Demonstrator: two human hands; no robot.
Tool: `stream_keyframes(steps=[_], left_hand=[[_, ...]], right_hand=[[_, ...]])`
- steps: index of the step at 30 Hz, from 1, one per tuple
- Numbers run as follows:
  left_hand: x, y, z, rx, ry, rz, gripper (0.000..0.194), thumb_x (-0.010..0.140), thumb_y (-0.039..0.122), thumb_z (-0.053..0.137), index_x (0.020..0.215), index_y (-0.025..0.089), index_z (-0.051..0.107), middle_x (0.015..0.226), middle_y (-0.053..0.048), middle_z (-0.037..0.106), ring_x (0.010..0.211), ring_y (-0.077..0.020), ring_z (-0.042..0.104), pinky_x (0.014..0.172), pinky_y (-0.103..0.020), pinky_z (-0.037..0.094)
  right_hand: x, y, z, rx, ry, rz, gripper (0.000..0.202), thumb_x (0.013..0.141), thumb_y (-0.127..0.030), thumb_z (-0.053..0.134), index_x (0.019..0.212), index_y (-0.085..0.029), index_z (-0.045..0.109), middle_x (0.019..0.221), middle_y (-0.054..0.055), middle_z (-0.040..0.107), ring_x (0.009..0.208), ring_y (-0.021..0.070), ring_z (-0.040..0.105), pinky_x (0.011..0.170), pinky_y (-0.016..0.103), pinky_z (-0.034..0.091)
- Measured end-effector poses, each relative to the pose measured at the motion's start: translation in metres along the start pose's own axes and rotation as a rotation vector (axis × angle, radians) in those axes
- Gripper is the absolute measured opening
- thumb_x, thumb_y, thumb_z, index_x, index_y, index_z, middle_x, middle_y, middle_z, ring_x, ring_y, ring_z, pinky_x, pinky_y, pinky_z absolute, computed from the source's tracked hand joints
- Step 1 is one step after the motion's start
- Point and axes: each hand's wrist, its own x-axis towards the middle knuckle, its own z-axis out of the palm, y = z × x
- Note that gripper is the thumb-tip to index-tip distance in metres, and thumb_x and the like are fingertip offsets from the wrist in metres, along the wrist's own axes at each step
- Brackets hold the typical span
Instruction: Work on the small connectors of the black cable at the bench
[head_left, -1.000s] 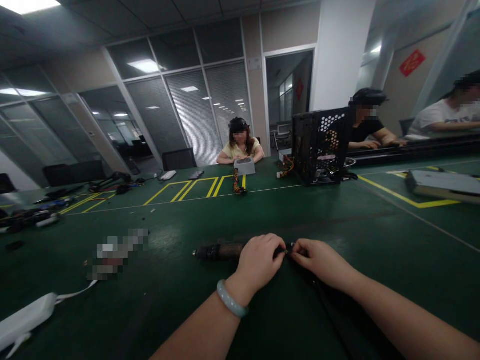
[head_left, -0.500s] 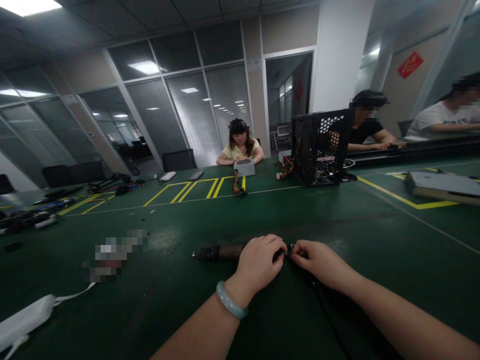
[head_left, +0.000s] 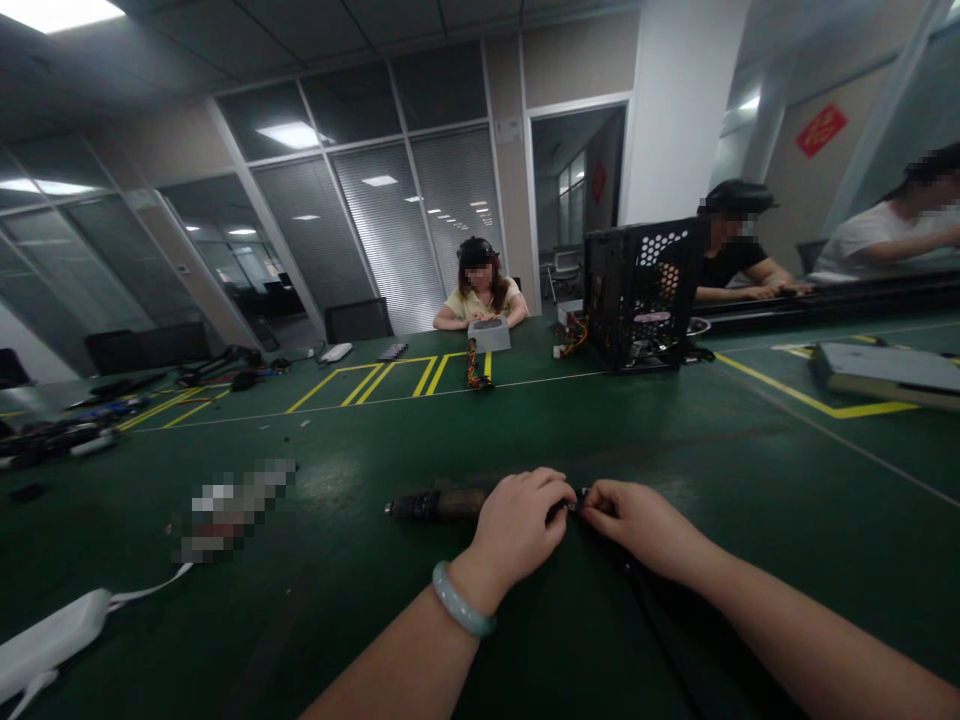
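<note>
A dark, slim electric screwdriver point(head_left: 442, 505) lies along the green table, its bit end to the left. My left hand point(head_left: 519, 525), with a pale bangle at the wrist, is closed round its rear part. Close beside it, my right hand point(head_left: 637, 525) is closed in a pinch at the tail end, where a dark cable connector seems to meet the tool. Fingers cover most of that joint, so I cannot tell whether it is plugged together. A black cable point(head_left: 651, 610) runs from under my right hand toward the near edge.
A white power strip point(head_left: 56, 640) lies at near left, cables point(head_left: 52, 435) behind it. Ahead, a person point(head_left: 480, 290) sits by a power supply point(head_left: 489, 334). Right of that stands a black computer case point(head_left: 641, 295); a flat metal box point(head_left: 885, 372) and two more people are farther right.
Both hands stay almost where they were, with only a slight shift of the fingers at the tail of the screwdriver. At far right, a seated person's arm has moved.
</note>
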Motion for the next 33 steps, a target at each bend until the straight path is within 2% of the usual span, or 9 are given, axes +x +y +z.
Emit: stream_keyframes(steps=[5,8,11,14,17,24,28,33], left_hand=[[0.0003,0.0002,0.0023,-0.006,0.022,-0.071,0.020,0.085,0.024,0.061,0.105,0.024,0.057,0.112,0.000,0.062,0.099,-0.0206,0.058,0.089,-0.037,0.046],[0.0004,-0.0003,0.0022,-0.005,0.007,-0.036,0.014,0.087,0.023,0.060,0.101,0.024,0.059,0.113,0.000,0.061,0.101,-0.0205,0.058,0.089,-0.037,0.046],[0.0001,0.0000,0.0003,-0.006,-0.002,-0.003,0.016,0.088,0.020,0.058,0.103,0.026,0.060,0.117,0.002,0.060,0.103,-0.0197,0.057,0.090,-0.036,0.046],[-0.0001,0.0005,0.0002,-0.015,0.007,-0.046,0.022,0.085,0.021,0.061,0.107,0.027,0.057,0.115,0.002,0.061,0.101,-0.0198,0.058,0.089,-0.037,0.046],[0.0000,-0.0001,0.0022,-0.011,0.017,-0.090,0.019,0.085,0.024,0.062,0.103,0.025,0.057,0.112,0.001,0.062,0.099,-0.0203,0.058,0.088,-0.037,0.046],[0.0002,-0.0016,0.0035,-0.004,0.007,-0.017,0.018,0.087,0.020,0.060,0.103,0.027,0.059,0.117,0.003,0.059,0.102,-0.0186,0.057,0.091,-0.035,0.045],[0.0002,-0.0018,0.0041,-0.006,0.021,-0.052,0.022,0.084,0.022,0.064,0.105,0.026,0.058,0.114,0.002,0.061,0.102,-0.0198,0.058,0.092,-0.037,0.046],[0.0007,-0.0016,0.0030,-0.010,0.007,-0.046,0.014,0.087,0.022,0.061,0.100,0.025,0.060,0.115,0.001,0.061,0.103,-0.0197,0.058,0.090,-0.037,0.046]], right_hand=[[0.0004,-0.0012,-0.0004,-0.009,-0.001,0.014,0.016,0.088,-0.033,0.055,0.083,-0.022,0.065,0.074,-0.001,0.068,0.065,0.0147,0.061,0.056,0.023,0.035],[-0.0001,-0.0013,-0.0003,-0.010,-0.001,0.009,0.016,0.088,-0.033,0.055,0.084,-0.022,0.065,0.074,-0.002,0.068,0.065,0.0146,0.061,0.056,0.024,0.036],[-0.0009,-0.0008,-0.0002,-0.010,0.004,0.009,0.016,0.088,-0.033,0.055,0.083,-0.022,0.065,0.074,-0.002,0.069,0.065,0.0146,0.061,0.057,0.023,0.036],[-0.0015,-0.0009,-0.0007,-0.009,-0.006,0.021,0.017,0.088,-0.034,0.055,0.083,-0.022,0.065,0.075,-0.001,0.069,0.066,0.0148,0.061,0.056,0.023,0.036],[-0.0014,-0.0012,-0.0012,-0.001,-0.018,0.024,0.017,0.088,-0.033,0.054,0.084,-0.021,0.065,0.076,-0.001,0.069,0.066,0.0148,0.061,0.056,0.023,0.036],[-0.0008,-0.0019,-0.0018,-0.018,0.003,0.001,0.016,0.087,-0.032,0.054,0.083,-0.021,0.065,0.074,-0.001,0.069,0.066,0.0150,0.061,0.057,0.024,0.035],[-0.0014,-0.0046,-0.0034,-0.023,0.004,0.019,0.016,0.088,-0.033,0.054,0.083,-0.022,0.065,0.077,0.000,0.069,0.068,0.0153,0.062,0.057,0.024,0.035],[-0.0019,-0.0044,-0.0034,-0.003,-0.018,0.023,0.017,0.089,-0.033,0.054,0.085,-0.022,0.065,0.076,0.000,0.069,0.067,0.0151,0.062,0.056,0.023,0.035]])
